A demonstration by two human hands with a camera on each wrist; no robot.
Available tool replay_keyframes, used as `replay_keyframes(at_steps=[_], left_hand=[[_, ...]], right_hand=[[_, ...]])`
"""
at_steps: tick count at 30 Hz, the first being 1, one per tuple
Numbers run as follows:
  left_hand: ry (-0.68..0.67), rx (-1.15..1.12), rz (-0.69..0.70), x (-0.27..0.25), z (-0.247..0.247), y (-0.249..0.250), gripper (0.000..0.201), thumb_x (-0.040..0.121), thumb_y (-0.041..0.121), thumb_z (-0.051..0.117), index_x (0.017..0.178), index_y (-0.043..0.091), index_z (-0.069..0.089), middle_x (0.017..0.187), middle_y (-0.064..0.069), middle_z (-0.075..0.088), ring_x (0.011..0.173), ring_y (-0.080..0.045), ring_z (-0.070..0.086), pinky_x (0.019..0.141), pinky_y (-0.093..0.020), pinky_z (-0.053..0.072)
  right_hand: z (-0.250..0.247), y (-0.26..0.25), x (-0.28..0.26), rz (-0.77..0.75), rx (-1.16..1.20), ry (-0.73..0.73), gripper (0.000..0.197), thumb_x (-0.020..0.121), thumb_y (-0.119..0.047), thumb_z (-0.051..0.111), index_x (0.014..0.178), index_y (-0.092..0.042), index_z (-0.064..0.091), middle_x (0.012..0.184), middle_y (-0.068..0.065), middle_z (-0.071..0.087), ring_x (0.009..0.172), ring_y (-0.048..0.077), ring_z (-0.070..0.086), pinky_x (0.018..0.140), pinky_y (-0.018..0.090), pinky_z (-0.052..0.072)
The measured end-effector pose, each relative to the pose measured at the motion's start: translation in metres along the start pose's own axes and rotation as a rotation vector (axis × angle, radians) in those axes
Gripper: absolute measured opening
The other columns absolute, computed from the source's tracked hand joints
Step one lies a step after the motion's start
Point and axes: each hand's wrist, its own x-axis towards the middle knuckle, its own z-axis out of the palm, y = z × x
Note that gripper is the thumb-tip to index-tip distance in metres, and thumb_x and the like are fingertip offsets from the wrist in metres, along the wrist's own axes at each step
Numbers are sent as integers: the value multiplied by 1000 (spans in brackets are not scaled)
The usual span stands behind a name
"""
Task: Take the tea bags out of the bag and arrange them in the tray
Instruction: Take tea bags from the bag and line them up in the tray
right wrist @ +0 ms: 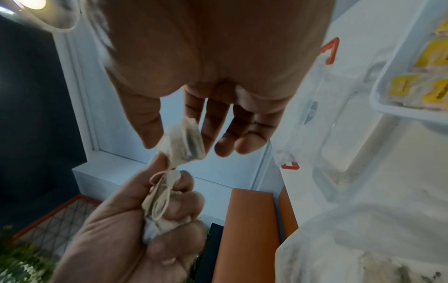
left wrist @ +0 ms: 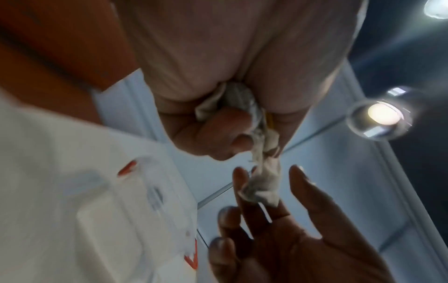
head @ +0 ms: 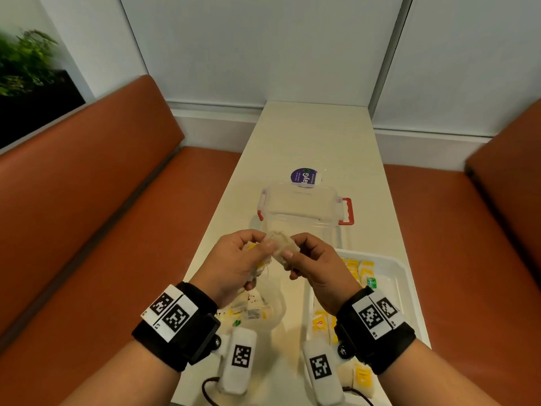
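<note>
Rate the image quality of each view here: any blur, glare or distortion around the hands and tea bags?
Head view: evenly lit, wide-angle bending at the edges, slight softness on the pale paper tea bag between the left hand and right hand. Left wrist view: dim, ceiling-lamp flare, smeared white table. Right wrist view: lamp glare top left, blurred white plastic tray, tea bag fairly sharp.

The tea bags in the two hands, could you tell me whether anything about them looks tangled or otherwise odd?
Yes. The left hand grips a crumpled clump of tea bags with loose string looped over it, and the right hand pinches one tea bag that is joined to the clump, so they look tangled. Dark specks lie in the plastic bag below, possibly spilled tea.
</note>
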Motion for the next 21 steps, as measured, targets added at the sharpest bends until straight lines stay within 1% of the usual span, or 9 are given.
replay_keyframes(at_steps=[2, 4, 6, 9, 12, 15, 17, 19, 21], left_hand=[[-13, 328, 119, 1, -4, 9, 12, 90, 28, 66, 89, 16, 70, 58, 8, 54, 47, -10, 44, 44, -21, 36], [-34, 548, 209, 1, -6, 17, 10, 90, 31, 65, 89, 24, 71, 65, 11, 62, 53, -1, 50, 52, -17, 41], [-42, 678, 252, 1, -5, 25, 9, 90, 33, 64, 89, 28, 71, 78, 7, 67, 62, -1, 55, 56, -15, 44], [-36, 818, 286, 0, -3, 34, 12, 91, 35, 62, 91, 27, 71, 84, 11, 64, 72, -3, 57, 60, -16, 44], [-58, 883, 293, -3, -2, 40, 14, 92, 35, 61, 95, 26, 70, 88, 12, 63, 81, -2, 55, 66, -19, 43], [-108, 876, 259, -4, -6, 45, 13, 92, 37, 60, 95, 28, 69, 88, 11, 64, 80, -4, 56, 66, -19, 44], [-178, 867, 227, -5, -9, 48, 10, 91, 38, 61, 93, 31, 69, 82, 11, 63, 74, -4, 56, 64, -19, 43], [-236, 869, 209, -6, -9, 50, 9, 91, 38, 62, 92, 33, 68, 78, 12, 61, 69, 1, 54, 62, -17, 40], [-252, 871, 213, -7, -8, 50, 9, 91, 38, 61, 93, 33, 69, 77, 13, 61, 67, 5, 54, 59, -12, 38]], right_hand=[[-3, 0, 1, -24, -42, 5, 34, 69, -35, 76, 98, -21, 67, 87, 1, 67, 77, 13, 57, 65, 27, 47], [-3, 0, 2, -44, -79, -9, 32, 74, -27, 79, 103, -23, 68, 92, 3, 68, 82, 15, 60, 72, 28, 50], [-3, 1, 3, -49, -93, -30, 22, 80, -16, 76, 101, -13, 68, 87, 5, 69, 80, 14, 61, 75, 29, 50], [-5, 3, 1, -65, -138, -37, 11, 85, -12, 70, 90, -3, 68, 76, 2, 66, 72, 9, 57, 69, 20, 45], [-6, 3, -2, -73, -151, -35, 9, 86, -17, 70, 84, -8, 69, 76, 2, 67, 72, 8, 58, 68, 20, 45], [-8, 3, -4, -57, -56, 7, 24, 88, -31, 56, 90, -12, 70, 84, 7, 68, 77, 16, 58, 67, 27, 47], [-11, 1, -4, -53, -17, 12, 22, 88, -29, 55, 94, -15, 70, 88, 7, 68, 79, 19, 59, 68, 30, 48], [-11, -1, -4, -59, -17, -49, 14, 86, -20, 64, 97, -13, 70, 90, 6, 70, 81, 20, 62, 71, 32, 49], [-9, -2, -5, -60, -17, -108, 17, 83, -16, 69, 100, -13, 70, 90, 6, 71, 82, 21, 63, 74, 36, 50]])
